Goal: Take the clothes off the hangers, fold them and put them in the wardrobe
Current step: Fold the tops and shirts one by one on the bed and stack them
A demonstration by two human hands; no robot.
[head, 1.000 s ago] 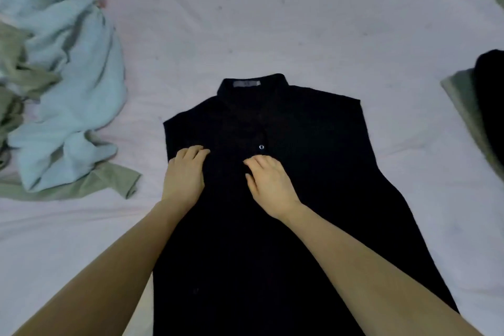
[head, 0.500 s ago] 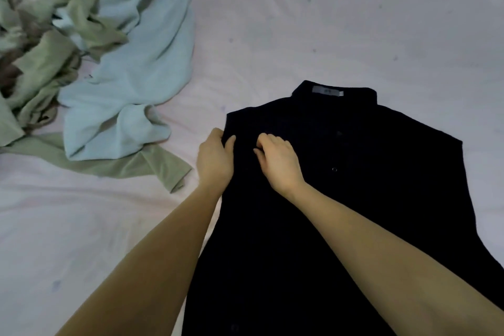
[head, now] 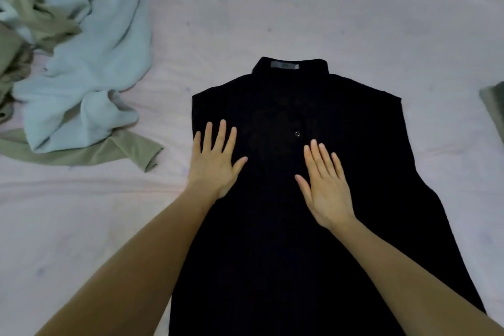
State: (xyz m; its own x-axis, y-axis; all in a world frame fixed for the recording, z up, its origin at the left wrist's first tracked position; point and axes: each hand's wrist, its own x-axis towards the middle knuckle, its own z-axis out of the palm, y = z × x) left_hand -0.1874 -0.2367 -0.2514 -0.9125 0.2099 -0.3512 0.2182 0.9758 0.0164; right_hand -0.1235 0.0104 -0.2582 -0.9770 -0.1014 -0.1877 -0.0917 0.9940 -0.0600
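Hands press flat on the black shirt (head: 313, 226) spread on the bed sheet (head: 272, 8): left hand (head: 215, 166) with fingers splayed wide, right hand (head: 326, 191) with fingers straight and close

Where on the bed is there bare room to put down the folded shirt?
The sheet is bare beyond the collar of the black shirt, and in a strip along the shirt's right side. Bare sheet also lies below the pile of blue and green clothes, beside the left hand. The upper left is crowded by that pile. Both hands lie flat on the shirt, the right hand near its middle.
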